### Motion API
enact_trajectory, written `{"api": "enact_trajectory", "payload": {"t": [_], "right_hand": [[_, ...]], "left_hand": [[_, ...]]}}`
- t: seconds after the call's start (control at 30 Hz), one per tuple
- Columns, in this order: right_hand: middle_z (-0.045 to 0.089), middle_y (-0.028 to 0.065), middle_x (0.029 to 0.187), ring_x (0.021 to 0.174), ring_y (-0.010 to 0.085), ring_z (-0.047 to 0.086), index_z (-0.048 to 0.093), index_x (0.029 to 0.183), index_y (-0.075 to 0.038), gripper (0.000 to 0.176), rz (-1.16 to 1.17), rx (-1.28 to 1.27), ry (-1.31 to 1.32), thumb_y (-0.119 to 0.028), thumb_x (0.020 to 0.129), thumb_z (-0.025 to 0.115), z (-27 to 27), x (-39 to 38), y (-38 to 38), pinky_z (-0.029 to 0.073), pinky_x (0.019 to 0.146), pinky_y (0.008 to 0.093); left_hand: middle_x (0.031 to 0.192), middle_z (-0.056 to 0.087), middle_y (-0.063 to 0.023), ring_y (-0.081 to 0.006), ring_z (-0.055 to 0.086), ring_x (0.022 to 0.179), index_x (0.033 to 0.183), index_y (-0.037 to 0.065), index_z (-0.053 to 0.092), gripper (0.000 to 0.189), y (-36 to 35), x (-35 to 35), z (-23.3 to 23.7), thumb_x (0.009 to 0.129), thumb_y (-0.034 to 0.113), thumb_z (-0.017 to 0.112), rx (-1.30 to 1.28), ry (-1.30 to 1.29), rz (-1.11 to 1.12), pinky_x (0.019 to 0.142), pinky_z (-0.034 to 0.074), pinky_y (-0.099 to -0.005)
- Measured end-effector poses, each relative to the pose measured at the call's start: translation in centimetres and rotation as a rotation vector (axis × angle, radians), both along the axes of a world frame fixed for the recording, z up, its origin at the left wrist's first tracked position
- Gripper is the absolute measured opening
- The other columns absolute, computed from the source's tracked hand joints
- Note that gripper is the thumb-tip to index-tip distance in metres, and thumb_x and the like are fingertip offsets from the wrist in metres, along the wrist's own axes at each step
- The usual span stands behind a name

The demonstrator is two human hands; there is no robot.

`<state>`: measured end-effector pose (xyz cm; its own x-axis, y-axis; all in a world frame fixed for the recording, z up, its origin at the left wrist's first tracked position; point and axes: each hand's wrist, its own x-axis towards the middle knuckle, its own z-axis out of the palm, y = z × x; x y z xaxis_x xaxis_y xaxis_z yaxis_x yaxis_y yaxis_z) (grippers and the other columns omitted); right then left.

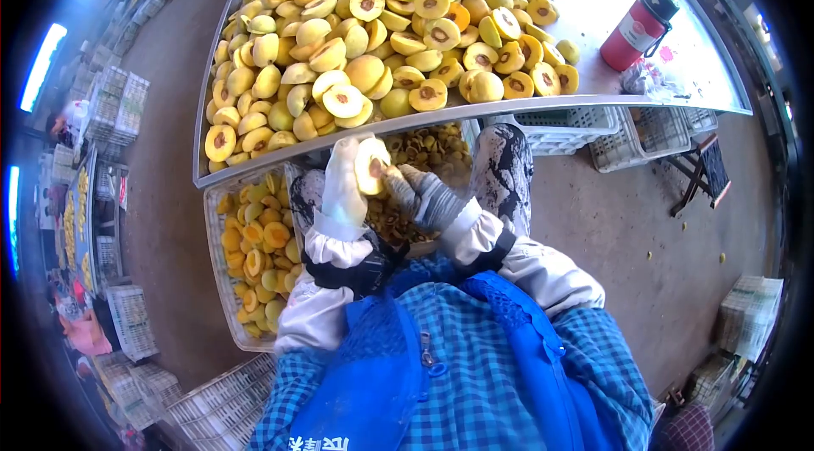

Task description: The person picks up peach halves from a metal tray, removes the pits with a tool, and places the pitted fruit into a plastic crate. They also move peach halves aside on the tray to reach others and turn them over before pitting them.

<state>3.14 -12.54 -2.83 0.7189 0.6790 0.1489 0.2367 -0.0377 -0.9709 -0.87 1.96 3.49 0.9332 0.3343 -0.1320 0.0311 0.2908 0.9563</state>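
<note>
In a white glove, my left hand (344, 184) grips a halved yellow peach (370, 161), its cut face and brown pit hollow turned to the right. My right hand (431, 198), in a grey knitted glove, is closed, with its fingertips against that cut face. Whatever it may hold is hidden by the fingers. Both hands are just below the near edge of a metal table (509, 105) heaped with halved peaches (339, 52). Between my legs, under the hands, is a mass of small brownish pits and scraps (428, 150).
At my left stands a white crate (222, 281) of peach halves. A red bottle (638, 31) and a crumpled plastic bag (649, 80) sit on the table's right side. Crates (640, 141) and a folding stool (704, 173) are on the right. Stacked crates (119, 108) line the left.
</note>
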Motion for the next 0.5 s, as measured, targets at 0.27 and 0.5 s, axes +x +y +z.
{"api": "enact_trajectory", "payload": {"t": [0.27,0.5], "right_hand": [[0.059,0.0254,0.079,0.07,0.0388,0.059,0.048,0.107,-0.001,0.032,-0.057,-0.262,-0.403,-0.029,0.09,0.048,0.0,-0.7,0.6,0.046,0.057,0.0456],[0.055,0.023,0.059,0.057,0.0417,0.056,0.05,0.089,-0.005,0.028,-0.111,-0.479,-0.29,-0.033,0.09,0.052,6.9,-1.1,-0.7,0.04,0.05,0.0503]], "left_hand": [[0.104,0.059,-0.0128,-0.02,0.058,0.089,0.114,0.002,0.05,0.046,-1.8,-0.7,-3.5,0.094,0.041,0.039,-0.082,-0.183,0.314,0.078,0.05,-0.0316],[0.081,0.062,-0.0102,-0.0183,0.059,0.073,0.097,-0.001,0.059,0.054,-0.5,-1.1,-3.3,0.095,0.046,0.033,-0.401,-0.064,0.192,0.07,0.049,-0.028]]}}
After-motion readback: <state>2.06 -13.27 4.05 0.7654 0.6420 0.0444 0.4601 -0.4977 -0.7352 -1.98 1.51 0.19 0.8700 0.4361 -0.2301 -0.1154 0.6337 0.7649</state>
